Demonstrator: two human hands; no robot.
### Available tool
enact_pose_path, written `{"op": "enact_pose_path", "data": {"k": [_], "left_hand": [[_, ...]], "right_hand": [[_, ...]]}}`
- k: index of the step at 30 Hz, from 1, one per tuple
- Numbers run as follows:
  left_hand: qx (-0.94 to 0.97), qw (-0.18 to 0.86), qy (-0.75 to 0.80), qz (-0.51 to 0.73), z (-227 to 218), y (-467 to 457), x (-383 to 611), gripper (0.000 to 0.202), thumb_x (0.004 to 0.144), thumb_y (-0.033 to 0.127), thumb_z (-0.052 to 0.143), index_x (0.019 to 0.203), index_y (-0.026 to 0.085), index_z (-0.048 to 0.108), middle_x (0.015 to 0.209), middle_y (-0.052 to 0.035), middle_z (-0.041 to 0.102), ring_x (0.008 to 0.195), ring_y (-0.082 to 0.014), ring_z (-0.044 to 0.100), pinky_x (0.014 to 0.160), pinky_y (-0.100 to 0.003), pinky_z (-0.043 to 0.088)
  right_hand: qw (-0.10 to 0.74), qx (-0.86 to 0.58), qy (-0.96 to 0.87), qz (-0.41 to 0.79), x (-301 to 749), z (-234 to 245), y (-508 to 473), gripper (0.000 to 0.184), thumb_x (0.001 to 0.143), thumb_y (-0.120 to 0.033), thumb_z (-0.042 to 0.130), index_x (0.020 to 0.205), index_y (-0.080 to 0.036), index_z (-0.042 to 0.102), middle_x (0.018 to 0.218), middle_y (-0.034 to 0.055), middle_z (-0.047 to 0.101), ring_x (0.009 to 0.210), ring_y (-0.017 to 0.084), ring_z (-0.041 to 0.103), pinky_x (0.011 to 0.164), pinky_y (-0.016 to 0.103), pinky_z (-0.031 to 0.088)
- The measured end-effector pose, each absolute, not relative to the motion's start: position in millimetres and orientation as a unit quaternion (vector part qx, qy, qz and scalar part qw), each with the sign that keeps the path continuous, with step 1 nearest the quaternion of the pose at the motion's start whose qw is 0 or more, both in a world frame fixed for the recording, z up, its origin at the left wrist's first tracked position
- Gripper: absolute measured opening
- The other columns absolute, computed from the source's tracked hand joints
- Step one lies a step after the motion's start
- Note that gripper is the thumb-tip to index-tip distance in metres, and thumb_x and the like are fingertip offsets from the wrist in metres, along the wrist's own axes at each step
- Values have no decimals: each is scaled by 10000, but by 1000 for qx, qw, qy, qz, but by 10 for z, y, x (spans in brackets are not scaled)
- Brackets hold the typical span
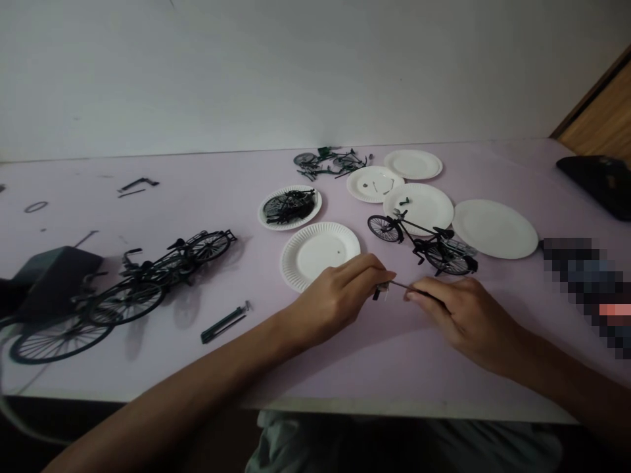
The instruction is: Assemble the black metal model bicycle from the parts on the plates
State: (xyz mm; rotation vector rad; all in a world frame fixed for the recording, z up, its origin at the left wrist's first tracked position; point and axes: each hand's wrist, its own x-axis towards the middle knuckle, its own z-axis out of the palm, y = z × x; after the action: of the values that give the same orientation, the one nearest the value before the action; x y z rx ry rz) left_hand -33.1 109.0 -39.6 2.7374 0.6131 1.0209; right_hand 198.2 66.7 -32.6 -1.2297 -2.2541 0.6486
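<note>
Forearms point(187, 384) converge: left hand point(335, 300) pinches a small dark part point(378, 292), right hand point(468, 322) a thin metal rod point(407, 286), held close for alignment.

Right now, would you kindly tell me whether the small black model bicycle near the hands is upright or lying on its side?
Upright: the model bicycle stands on both spoked wheels, frame above them.

Bench: lilac bench point(256, 190)
Plates: six white paper plates point(495, 228)
Left side: model bicycles point(125, 302), utility knife point(223, 323)
Far right: black case point(596, 184)
Behind: white wall point(296, 72)
</note>
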Motion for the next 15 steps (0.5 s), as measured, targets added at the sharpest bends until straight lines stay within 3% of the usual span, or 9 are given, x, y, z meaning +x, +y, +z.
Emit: {"op": "enact_pose_path", "data": {"k": [4, 6, 8, 11, 13, 15], "left_hand": [[925, -39, 158, 344, -293, 1058, -336, 194, 981, 52, 411, 1138, 75, 523, 898, -101, 622, 762, -162, 607, 590, -265, 528], [926, -67, 150, 341, -268, 1064, -339, 181, 981, 52, 422, 1137, 76, 510, 885, -99, 627, 745, -161, 596, 575, -268, 518], [929, -44, 156, 334, -283, 1085, -348, 200, 986, 46, 404, 1156, 73, 506, 923, -110, 633, 782, -159, 599, 588, -264, 522], [927, 32, 183, 326, -357, 1118, -366, 246, 993, 42, 375, 1190, 83, 518, 989, -116, 634, 856, -152, 607, 631, -257, 540], [921, 62, 203, 326, -400, 1124, -374, 260, 996, 52, 372, 1196, 100, 531, 1003, -107, 637, 855, -140, 612, 636, -249, 543], [919, 66, 208, 328, -408, 1114, -374, 267, 996, 55, 363, 1192, 109, 538, 1008, -106, 641, 848, -136, 622, 630, -244, 546]], "right_hand": [[231, -445, -610, 614, 1936, -204, 662, 371, 1008, -463, 413, 845, -187, 600, 482, -99, 308, 402, 89, 250, 400, 226, 258], [225, -428, -553, 678, 1921, -189, 666, 381, 1002, -495, 408, 843, -191, 575, 476, -120, 237, 392, 84, 177, 382, 217, 226], [244, -454, -619, 592, 1912, -214, 668, 360, 1008, -452, 413, 860, -188, 608, 487, -89, 351, 401, 95, 298, 416, 227, 298], [264, -480, -785, 290, 1913, -301, 661, 280, 998, -323, 453, 902, -175, 671, 658, 18, 629, 557, 142, 557, 554, 267, 416], [249, -460, -839, 150, 1922, -351, 653, 248, 987, -264, 463, 931, -158, 680, 736, 62, 697, 594, 162, 603, 585, 285, 425], [240, -446, -854, 120, 1930, -360, 643, 248, 991, -256, 456, 941, -153, 676, 721, 61, 697, 568, 158, 591, 567, 285, 410]]}}
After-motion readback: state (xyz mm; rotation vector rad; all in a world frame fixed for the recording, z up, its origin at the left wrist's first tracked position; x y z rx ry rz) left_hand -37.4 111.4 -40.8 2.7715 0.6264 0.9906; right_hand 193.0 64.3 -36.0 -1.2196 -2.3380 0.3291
